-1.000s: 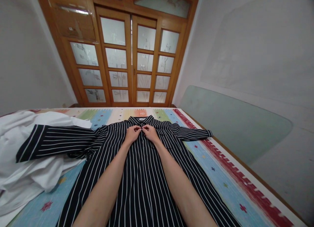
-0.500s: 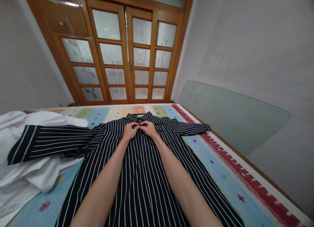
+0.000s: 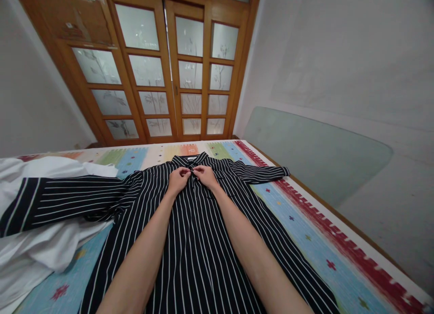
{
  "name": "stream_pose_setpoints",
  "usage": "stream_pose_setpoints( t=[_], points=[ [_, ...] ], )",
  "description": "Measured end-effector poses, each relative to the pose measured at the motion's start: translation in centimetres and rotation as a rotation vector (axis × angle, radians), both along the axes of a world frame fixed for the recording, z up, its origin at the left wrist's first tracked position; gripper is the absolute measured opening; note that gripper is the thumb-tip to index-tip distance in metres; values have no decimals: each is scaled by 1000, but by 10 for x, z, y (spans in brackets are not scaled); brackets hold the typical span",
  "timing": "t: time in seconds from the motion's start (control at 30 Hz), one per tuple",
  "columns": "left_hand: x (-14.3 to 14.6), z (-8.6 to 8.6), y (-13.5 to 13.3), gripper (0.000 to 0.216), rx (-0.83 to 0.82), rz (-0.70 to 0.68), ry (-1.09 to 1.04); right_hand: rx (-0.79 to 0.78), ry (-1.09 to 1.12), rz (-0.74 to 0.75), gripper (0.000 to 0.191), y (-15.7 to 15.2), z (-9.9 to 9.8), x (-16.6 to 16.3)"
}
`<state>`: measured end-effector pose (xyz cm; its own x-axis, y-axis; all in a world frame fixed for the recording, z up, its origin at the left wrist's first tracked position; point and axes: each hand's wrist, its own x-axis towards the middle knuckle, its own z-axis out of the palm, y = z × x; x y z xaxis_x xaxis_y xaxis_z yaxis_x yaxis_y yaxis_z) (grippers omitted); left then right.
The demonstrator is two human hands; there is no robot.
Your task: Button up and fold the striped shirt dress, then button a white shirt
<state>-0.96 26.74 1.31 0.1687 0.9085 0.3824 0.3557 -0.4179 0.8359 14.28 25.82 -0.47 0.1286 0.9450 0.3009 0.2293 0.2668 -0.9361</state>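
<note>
A black shirt with white stripes (image 3: 193,241) lies spread out, front up, its collar at the far end and its sleeves out to both sides. Just below the collar, my left hand (image 3: 179,178) pinches the front edge of the shirt with thumb and fingers. Close beside it, my right hand (image 3: 205,175) pinches the same front strip from the other side. The fingertips of both hands almost meet there. Whether a button sits between them is too small to tell.
Under the shirt is a colourful patterned cloth (image 3: 294,219) on a bed or table. White fabric (image 3: 50,255) lies crumpled at the left, partly beneath a sleeve. A pale green panel (image 3: 315,156) stands along the right wall; wooden glazed doors (image 3: 169,79) are behind.
Both hands stay at the same spot below the collar, with the fingertips slightly farther apart. The whole view has shifted a little.
</note>
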Motion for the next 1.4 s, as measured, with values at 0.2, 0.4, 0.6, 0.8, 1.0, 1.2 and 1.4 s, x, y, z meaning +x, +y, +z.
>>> stream_pose_setpoints(
  t=[0.2,0.4,0.6,0.8,1.0,1.2,1.4],
  points=[
    [0,-1,0,9,-18,3,-46,-3,89,-44,11,2,1,-1],
    [0,-2,2,9,-29,5,-98,-5,132,-36,9,3,1,-1],
    [0,-3,2,10,-42,10,-120,-19,136,-12,10,0,3,-1],
    [0,1,-1,10,-40,15,-118,18,31,8,10,-3,5,-1],
    [0,1,0,8,-44,25,-107,19,53,-2,11,-4,6,-1],
    [-1,0,1,9,-38,30,-98,33,56,-27,12,-7,8,-2],
    [-1,2,-1,8,-28,34,-86,30,87,-7,12,-9,10,-3]
  ],
)
